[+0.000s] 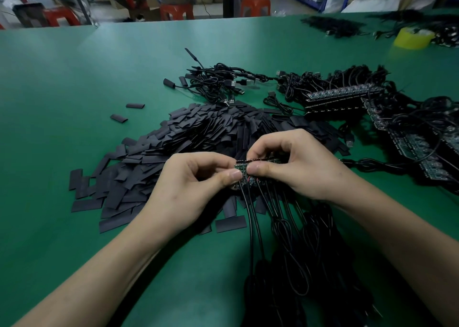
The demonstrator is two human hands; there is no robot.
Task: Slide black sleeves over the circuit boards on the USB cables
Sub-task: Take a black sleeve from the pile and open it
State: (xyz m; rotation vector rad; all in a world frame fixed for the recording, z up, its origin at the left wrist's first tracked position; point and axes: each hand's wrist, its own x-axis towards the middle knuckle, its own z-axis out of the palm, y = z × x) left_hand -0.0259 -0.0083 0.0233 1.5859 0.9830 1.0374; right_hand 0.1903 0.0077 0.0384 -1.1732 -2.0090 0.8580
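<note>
Head view. In the middle of the frame, just right of centre, both hands hold a short row of circuit boards (248, 171) above the green table (74, 128). Their black cables (258, 217) hang from the lower edge and run down to a tangle at the bottom of the frame.

The boards look thin, stiff and light. They are probably brittle where they join and weak where the wires are soldered. The bare side edges seem the safest hold, and pulling on the cables looks risky.

The sleeves (183, 140) lie in a wide heap behind and left of the hands. They are flat, soft and very light, so each will likely need pressing open at its mouth before a board goes in.

The left hand (198, 185) comes in from the lower left, fingers curled. Its thumb and forefinger pinch the left end of the row.

The right hand (298, 167) comes in from the lower right. Its thumb sits in front and its bent fingers behind, gripping the row just beside the left thumb. Neither hand holds a sleeve.

More board rows (342, 95) lie at the right. Sleeved cables (211, 80) sit above the heap, and a yellow tape roll (412, 38) is at the upper right.
</note>
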